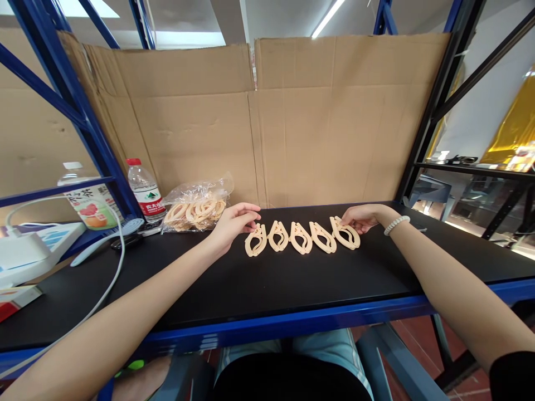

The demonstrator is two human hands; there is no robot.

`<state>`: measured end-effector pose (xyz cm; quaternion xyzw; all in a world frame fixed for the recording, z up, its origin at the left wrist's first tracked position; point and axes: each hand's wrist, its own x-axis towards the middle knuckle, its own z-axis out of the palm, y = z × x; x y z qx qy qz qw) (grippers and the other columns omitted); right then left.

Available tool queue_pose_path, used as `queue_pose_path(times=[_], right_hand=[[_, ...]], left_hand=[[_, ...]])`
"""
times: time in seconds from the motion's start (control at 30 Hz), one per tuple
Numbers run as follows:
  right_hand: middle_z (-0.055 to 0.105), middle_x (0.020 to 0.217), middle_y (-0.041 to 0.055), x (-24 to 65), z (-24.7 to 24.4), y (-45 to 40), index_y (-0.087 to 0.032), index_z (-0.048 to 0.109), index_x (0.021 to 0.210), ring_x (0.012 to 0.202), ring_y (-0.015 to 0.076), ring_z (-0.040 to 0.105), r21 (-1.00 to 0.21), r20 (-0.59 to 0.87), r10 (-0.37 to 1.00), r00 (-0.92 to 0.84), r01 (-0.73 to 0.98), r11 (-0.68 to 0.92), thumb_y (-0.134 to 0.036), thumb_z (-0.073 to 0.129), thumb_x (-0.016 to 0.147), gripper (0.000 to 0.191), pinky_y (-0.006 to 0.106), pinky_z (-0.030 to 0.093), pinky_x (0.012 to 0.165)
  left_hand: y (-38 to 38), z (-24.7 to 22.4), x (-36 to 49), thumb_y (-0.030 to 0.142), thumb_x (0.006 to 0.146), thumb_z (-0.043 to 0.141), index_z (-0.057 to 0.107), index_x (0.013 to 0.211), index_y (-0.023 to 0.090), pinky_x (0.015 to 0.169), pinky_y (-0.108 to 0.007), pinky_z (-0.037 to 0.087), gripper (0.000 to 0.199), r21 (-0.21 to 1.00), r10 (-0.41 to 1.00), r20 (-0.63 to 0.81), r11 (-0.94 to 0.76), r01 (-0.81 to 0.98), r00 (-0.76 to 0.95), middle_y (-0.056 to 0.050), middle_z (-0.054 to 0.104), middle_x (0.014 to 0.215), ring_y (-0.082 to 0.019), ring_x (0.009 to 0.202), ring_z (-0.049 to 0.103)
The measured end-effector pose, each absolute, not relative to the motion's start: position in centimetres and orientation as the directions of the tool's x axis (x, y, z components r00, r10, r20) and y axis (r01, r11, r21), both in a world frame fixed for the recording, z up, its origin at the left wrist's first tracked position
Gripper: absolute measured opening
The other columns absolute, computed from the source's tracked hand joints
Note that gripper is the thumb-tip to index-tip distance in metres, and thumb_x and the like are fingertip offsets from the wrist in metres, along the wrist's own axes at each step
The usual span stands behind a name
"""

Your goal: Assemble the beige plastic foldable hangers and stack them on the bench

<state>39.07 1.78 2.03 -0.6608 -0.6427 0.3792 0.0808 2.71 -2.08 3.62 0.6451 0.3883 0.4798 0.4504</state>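
Note:
Several beige teardrop-shaped plastic pieces point(301, 238) with open middles lie side by side in a row on the black tabletop point(271, 284). At the row's left end, my left hand point(234, 224) has its bent fingers closed on the upper end of the leftmost beige piece point(255, 240). My right hand point(363, 218), with a bead bracelet at the wrist, pinches the upper part of the rightmost beige piece point(346, 234), which sits slightly tilted. Its fingertips are partly hidden. The pieces between the hands rest untouched, narrow ends toward the back.
A clear plastic bag point(198, 206) of similar beige pieces lies behind my left hand. Left of it are a red-capped water bottle point(145, 192), a pale brush-like tool point(104, 240) and a white cable point(119, 262). A cardboard wall point(317, 122) closes off the back.

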Motion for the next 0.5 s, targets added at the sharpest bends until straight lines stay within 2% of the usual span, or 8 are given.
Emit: queue_pose_path(times=[0.13, 0.2, 0.37, 0.43, 0.5], right_hand=[[0.051, 0.053, 0.0014, 38.4, 2.1, 1.6, -0.016, 0.052, 0.061, 0.045, 0.0093, 0.047, -0.573, -0.489, 0.871, -0.055, 0.772, -0.273, -0.035, 0.066, 0.072, 0.026, 0.021, 0.035, 0.041], [0.048, 0.052, -0.0006, 38.1, 2.0, 1.5, -0.016, 0.051, 0.059, 0.044, 0.0086, 0.046, -0.568, -0.482, 0.875, -0.036, 0.774, -0.281, -0.032, 0.067, 0.072, 0.025, 0.021, 0.036, 0.041], [0.046, 0.053, -0.0035, 37.8, 2.0, 1.3, -0.016, 0.053, 0.066, 0.046, 0.0106, 0.053, -0.575, -0.429, 0.903, -0.01, 0.774, -0.264, -0.031, 0.074, 0.068, 0.027, 0.025, 0.048, 0.05], [0.046, 0.052, -0.0035, 37.9, 2.2, 1.4, -0.016, 0.053, 0.069, 0.047, 0.0113, 0.053, -0.539, -0.41, 0.912, -0.014, 0.81, -0.23, -0.034, 0.075, 0.069, 0.029, 0.024, 0.044, 0.047], [0.049, 0.054, -0.0014, 37.9, 2.4, 1.5, -0.016, 0.054, 0.073, 0.049, 0.012, 0.053, -0.48, -0.341, 0.94, -0.015, 0.862, -0.16, -0.035, 0.073, 0.072, 0.027, 0.023, 0.04, 0.044]], left_hand=[[-1.7, 3.5, 2.4, 0.025, 0.072, 0.07, 0.065, 0.092, 0.015, 0.061, -0.023, 0.051, 0.024, 0.957, 0.938, 0.256, -0.281, 0.077, 0.233, -0.003, 0.064, 0.084, -0.009, 0.063, 0.058], [-1.6, 3.5, 2.3, 0.026, 0.072, 0.07, 0.064, 0.093, 0.015, 0.061, -0.023, 0.051, 0.024, 0.956, 0.938, 0.254, -0.28, 0.083, 0.238, -0.003, 0.064, 0.084, -0.009, 0.064, 0.058], [-1.7, 3.2, 2.6, 0.024, 0.072, 0.066, 0.063, 0.092, 0.015, 0.062, -0.024, 0.051, 0.022, 0.941, 0.93, 0.258, -0.304, 0.152, 0.263, -0.003, 0.064, 0.082, -0.01, 0.063, 0.057], [-1.8, 2.8, 2.9, 0.023, 0.073, 0.063, 0.062, 0.091, 0.015, 0.062, -0.026, 0.051, 0.02, 0.907, 0.912, 0.287, -0.357, 0.223, 0.294, -0.003, 0.064, 0.081, -0.011, 0.061, 0.057], [-1.9, 2.2, 3.2, 0.024, 0.075, 0.061, 0.062, 0.09, 0.017, 0.064, -0.029, 0.051, 0.017, 0.803, 0.859, 0.377, -0.489, 0.34, 0.345, -0.004, 0.064, 0.081, -0.013, 0.064, 0.058]])
